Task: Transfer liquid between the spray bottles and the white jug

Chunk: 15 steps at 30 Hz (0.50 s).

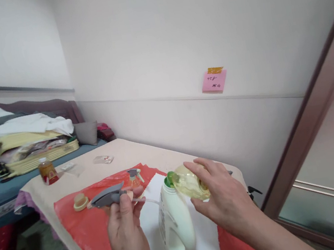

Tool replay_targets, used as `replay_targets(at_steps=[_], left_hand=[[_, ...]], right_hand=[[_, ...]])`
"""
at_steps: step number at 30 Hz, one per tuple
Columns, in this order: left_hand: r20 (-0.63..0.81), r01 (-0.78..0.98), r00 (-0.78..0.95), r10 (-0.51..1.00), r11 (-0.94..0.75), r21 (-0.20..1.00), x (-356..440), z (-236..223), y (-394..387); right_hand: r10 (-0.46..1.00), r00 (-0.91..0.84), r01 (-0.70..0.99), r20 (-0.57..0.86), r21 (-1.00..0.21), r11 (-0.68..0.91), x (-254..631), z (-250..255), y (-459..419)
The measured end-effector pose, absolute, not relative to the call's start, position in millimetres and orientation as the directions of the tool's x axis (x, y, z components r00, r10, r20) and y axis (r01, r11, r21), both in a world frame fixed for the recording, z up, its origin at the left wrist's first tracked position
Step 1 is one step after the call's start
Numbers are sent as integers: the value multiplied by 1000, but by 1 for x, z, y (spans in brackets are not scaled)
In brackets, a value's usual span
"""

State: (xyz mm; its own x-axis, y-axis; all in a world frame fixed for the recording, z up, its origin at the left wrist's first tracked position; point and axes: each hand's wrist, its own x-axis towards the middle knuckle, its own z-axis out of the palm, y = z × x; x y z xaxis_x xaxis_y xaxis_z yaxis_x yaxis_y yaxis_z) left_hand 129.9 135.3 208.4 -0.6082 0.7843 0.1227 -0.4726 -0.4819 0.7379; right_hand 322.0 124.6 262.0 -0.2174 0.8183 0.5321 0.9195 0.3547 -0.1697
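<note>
A grey trigger spray head [106,195] with a thin clear dip tube [147,200] is pinched in my left hand [126,221]. My right hand [221,190] has its fingers around a clear yellow bottle [187,183], which is tilted toward the left. The bottle's neck end meets the green mouth [167,182] of a large white jug [179,214]; whether liquid is flowing I cannot tell. Upright between my hands, the jug stands on a white sheet [155,246]. Part of the yellow bottle is hidden behind my right fingers.
Red sheeting [85,228] covers part of the table [133,152]. On it are an orange spray bottle [134,180] and a beige round cap-like piece [80,201]. A drink bottle [47,171] and clear packets [103,159] lie farther back. A black pump top [254,190] shows at right.
</note>
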Motion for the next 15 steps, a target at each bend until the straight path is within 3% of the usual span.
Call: replay_targets(at_steps=[5,9,15], left_hand=[[122,-490,-601,790,-485,725,128,210,133],[121,-504,-601,790,-492,710,125,210,133],[104,-509,-605,789,-484,712,119,211,133]], right_hand=[[844,-285,941,454,-37,337,294,296,133],[928,-226,966,295,-55,253,279,327,155],[975,-133,976,177,-146,160,276,353,191]])
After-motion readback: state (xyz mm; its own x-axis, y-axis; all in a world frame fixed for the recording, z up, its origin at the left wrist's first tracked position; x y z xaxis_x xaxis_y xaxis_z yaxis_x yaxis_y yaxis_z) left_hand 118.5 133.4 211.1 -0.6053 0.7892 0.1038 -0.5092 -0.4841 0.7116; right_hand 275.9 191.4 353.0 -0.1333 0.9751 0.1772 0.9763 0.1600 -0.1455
